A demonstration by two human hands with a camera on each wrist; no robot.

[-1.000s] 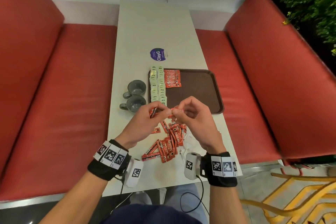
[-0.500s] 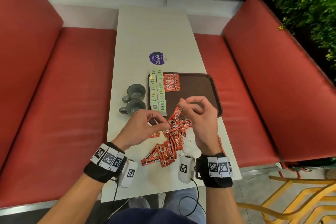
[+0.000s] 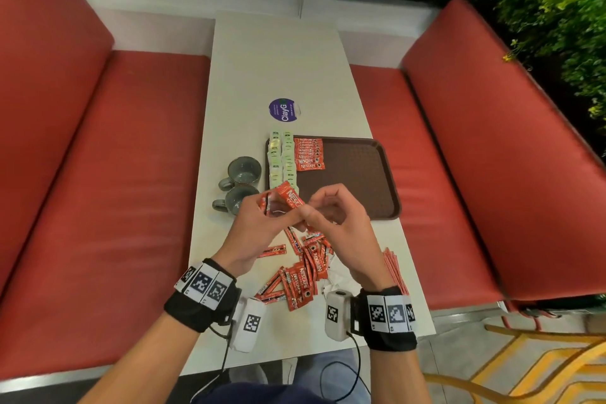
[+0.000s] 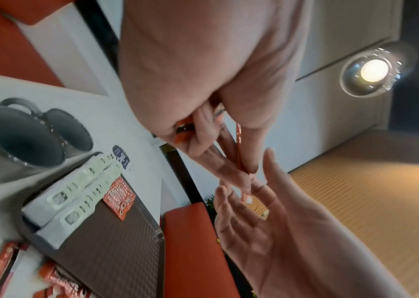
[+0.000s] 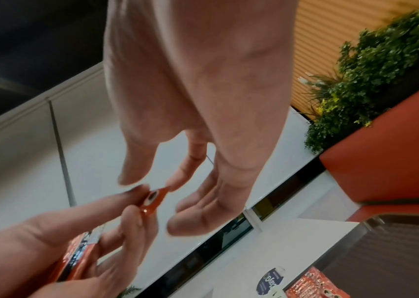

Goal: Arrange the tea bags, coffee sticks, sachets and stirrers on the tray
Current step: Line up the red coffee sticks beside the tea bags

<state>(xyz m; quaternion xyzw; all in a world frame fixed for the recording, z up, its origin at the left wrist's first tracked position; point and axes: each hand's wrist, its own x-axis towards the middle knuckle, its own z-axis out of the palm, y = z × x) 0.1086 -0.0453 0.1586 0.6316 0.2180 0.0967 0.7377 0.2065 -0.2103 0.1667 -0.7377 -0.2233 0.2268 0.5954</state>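
My left hand [image 3: 278, 211] grips a small bundle of red coffee sticks [image 3: 290, 198] just in front of the brown tray [image 3: 360, 174]. In the right wrist view its thumb and fingers [image 5: 129, 207] pinch the bundle [image 5: 153, 198]. My right hand [image 3: 323, 211] faces it with relaxed fingers [image 5: 177, 179], one fingertip touching the bundle's end. On the tray's left side lie two columns of pale green tea bags [image 3: 280, 157] and a row of coffee sticks [image 3: 308, 154]. A loose pile of coffee sticks [image 3: 305, 272] lies on the table under my hands.
Two grey mugs [image 3: 244, 170] stand left of the tray. Thin red-striped sticks [image 3: 393, 269] lie near the table's right edge, white paper [image 3: 334, 277] beside the pile. A purple sticker [image 3: 284, 110] sits beyond the tray. Red benches flank the table.
The right hand carried a stick from above the pile over to the left hand. Both hands have met again, and the left hand's bundle now stands up higher.
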